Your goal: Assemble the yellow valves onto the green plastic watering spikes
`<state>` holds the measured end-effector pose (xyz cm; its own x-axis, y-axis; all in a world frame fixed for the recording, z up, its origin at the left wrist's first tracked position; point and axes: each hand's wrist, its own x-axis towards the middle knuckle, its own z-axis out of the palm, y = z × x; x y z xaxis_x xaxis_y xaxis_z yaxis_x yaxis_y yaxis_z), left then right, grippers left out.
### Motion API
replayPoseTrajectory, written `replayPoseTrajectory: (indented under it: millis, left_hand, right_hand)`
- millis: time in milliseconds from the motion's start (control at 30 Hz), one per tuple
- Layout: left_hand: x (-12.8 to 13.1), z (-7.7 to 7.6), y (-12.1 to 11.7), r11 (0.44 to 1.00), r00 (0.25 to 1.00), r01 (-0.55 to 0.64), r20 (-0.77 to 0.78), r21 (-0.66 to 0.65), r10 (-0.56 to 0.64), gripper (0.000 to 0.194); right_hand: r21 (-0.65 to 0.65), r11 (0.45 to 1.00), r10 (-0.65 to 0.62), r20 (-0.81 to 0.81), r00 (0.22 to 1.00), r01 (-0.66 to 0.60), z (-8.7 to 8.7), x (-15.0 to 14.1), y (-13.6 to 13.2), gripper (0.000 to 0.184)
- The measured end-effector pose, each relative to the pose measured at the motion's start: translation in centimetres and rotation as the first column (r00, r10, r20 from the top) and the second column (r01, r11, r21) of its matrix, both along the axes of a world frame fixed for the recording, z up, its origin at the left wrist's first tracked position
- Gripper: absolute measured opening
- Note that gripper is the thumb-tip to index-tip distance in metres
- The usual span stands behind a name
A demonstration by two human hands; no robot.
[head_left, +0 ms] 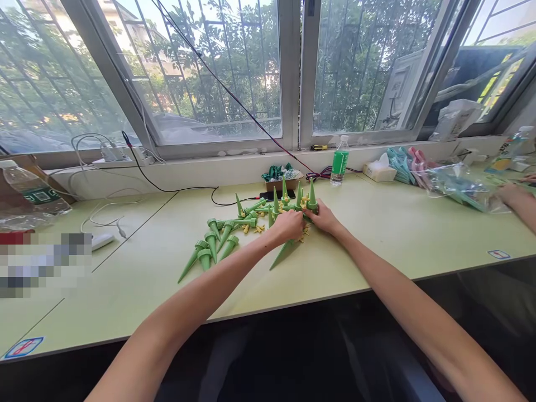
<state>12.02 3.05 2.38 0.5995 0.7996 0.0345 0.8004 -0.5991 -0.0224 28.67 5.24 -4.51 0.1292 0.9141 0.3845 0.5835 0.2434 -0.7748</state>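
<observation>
My left hand [288, 225] is closed over a green plastic watering spike [281, 255], whose tip points down and to the left from under the fist. Close beside it, my right hand [325, 218] has its fingers bent together; what they pinch is hidden. A green spike standing tip-up [312, 196] rises just behind the right fingers. Several more upright spikes [285, 192] stand behind both hands. Small yellow plastic valves [259, 228] lie scattered among them. To the left, several loose green spikes [211, 245] with ridged caps lie on the table.
On the pale table [377, 234] stand a green-labelled bottle [339, 162], a tissue box [379, 170] and a small carton [281, 182]. A phone [277, 195] lies behind the spikes. Cables and a white adapter [101, 241] are at left. Another person's hand [517, 198] is far right, near plastic bags [456, 184].
</observation>
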Motion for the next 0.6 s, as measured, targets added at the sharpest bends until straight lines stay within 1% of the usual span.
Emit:
replayPoseTrajectory:
  millis: [67,233,333,433,533,600]
  left_hand:
    - [-0.3,-0.2,0.2,1.000,1.000,0.013,0.026,0.001,-0.013,0.029]
    - [-1.3,0.0,0.5,0.996,0.982,0.086,0.170,-0.034,-0.079,0.025]
    - [-1.9,0.4,0.3,0.982,0.961,0.164,0.241,-0.098,-0.136,0.025]
    - [-2.5,0.6,0.4,0.954,0.935,0.255,0.291,-0.160,-0.202,0.031]
    - [-3.0,0.6,0.7,0.945,0.919,0.300,0.305,-0.132,-0.249,0.039]
    - [-3.1,0.7,0.8,0.950,0.927,0.299,0.262,-0.090,-0.268,0.044]
  right_hand:
    - [-0.001,1.000,-0.005,0.013,1.000,0.005,0.1,0.0,-0.1,0.033]
    - [-0.012,1.000,-0.016,0.031,0.999,0.016,0.3,-0.2,-0.3,0.034]
    - [-0.022,1.000,-0.019,0.029,0.999,0.019,0.4,-0.2,-0.4,0.034]
    - [-0.021,1.000,-0.016,0.032,0.999,0.016,0.4,-0.2,-0.4,0.033]
    - [-0.018,1.000,-0.021,0.031,0.999,0.022,0.3,-0.1,-0.3,0.032]
    - [-0.016,0.999,-0.029,0.027,0.999,0.029,0.2,-0.1,-0.3,0.032]
